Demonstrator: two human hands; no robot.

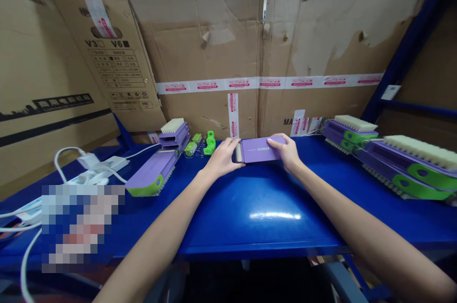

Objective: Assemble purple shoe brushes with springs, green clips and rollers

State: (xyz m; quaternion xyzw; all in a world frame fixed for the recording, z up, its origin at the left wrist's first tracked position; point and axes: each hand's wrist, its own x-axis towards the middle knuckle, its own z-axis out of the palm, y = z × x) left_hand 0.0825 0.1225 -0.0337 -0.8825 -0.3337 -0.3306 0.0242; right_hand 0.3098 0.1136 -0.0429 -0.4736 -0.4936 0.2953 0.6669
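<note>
Both hands hold a flat purple brush body with pale lettering, a little above the blue table. My left hand is closed around its left end, where a shiny see-through part shows between the fingers. My right hand grips the opposite end, thumb on top and the other fingers hidden behind. Just left of my left hand lie green plastic parts, small metal springs and small yellow-green boxes. Whether bristles are fitted under the held body is hidden.
Purple-and-green brushes lie on the left, and stacked brushes with cream bristles stand on the right. A white power strip with cables lies at the left. Cardboard sheets wall off the back of the blue table.
</note>
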